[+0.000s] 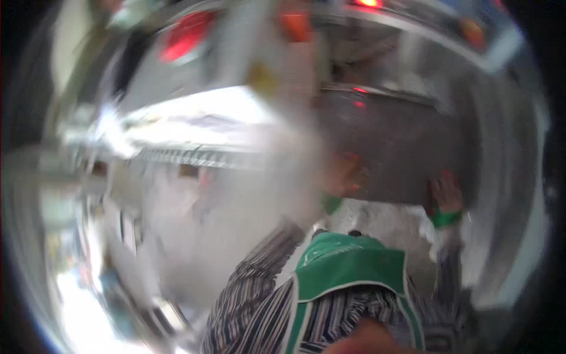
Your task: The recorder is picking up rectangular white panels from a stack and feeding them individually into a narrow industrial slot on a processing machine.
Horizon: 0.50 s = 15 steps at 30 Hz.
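Note:
Blur smears most of the view. My left hand [344,174] is at the near left part of a dark grey flat surface [389,144], with a green band [331,203] round its wrist. Its fingers are too smeared to show what they hold, if anything. At the near right edge of that surface lies my right hand [447,193], fingers stretched forward and nothing visible in them. A second green band [446,219] circles the right wrist. Both arms wear striped sleeves, and a green apron [354,265] with white trim covers my front.
A bright white panel or lit opening [200,109] stretches across the far left, above a ridged strip [194,158]. Red round thing [187,35] and orange thing [296,26], both blurred, are at the back. A red light [368,3] glows at the far edge.

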Tool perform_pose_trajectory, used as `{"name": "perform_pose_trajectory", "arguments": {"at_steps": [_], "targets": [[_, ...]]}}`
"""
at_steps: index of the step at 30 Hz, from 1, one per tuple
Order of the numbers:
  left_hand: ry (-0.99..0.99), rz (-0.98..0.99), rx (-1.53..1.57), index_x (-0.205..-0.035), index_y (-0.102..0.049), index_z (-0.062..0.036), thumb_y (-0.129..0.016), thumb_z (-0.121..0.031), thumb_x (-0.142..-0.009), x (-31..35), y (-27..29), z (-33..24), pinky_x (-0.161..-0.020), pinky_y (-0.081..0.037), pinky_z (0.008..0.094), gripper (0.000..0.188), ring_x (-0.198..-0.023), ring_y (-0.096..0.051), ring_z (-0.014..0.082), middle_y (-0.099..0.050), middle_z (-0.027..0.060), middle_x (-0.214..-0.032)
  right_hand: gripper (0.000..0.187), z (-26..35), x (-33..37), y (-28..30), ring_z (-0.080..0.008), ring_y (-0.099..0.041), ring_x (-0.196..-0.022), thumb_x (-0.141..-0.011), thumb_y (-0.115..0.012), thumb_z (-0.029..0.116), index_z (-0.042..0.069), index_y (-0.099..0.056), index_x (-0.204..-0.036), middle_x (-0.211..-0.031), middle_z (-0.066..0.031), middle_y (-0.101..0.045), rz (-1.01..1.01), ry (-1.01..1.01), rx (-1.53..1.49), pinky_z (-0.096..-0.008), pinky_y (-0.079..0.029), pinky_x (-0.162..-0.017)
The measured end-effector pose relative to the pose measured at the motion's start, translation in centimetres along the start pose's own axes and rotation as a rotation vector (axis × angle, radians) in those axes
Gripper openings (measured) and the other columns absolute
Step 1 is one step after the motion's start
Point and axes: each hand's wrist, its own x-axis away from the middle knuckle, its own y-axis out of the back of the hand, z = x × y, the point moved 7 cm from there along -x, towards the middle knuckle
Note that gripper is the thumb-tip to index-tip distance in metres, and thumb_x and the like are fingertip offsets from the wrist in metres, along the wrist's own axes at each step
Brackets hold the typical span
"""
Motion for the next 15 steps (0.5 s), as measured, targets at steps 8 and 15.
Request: {"name": "perform_pose_trajectory", "arguments": {"at_steps": [8,15], "targets": [[-0.094,-0.507,-0.159,-0.145,-0.054,-0.0193,-0.059,-0.037,-0.099,0.1,-2.8,-0.2,-0.117,-0.04,0.0533,0.05,-0.139,-0.049,0.0316,-0.053,0.0112,-0.149,0.039,-2.6,3.5,-4.3,-0.0402,-0.062,-0.126,-0.103,-0.049,0.027,0.007,-0.064,-0.133,-0.138,-0.0221,-0.061,-0.31,0.078,0.078,-0.0524,-0.051,-0.104],[-0.098,-0.511,-0.182,-0.144,-0.055,-0.0216,-0.06,-0.037,-0.098,0.3,-2.0,-0.4,-0.117,-0.041,0.0526,0.049,-0.139,-0.049,0.0313,-0.051,0.0111,-0.151,0.033,0.0,0.9,-0.3,-0.0402,-0.063,-0.123,-0.101,-0.052,0.017,0.002,-0.066,-0.127,-0.132,-0.0221,-0.064,-0.233,0.096,0.122,-0.0513,-0.052,-0.102]]}}
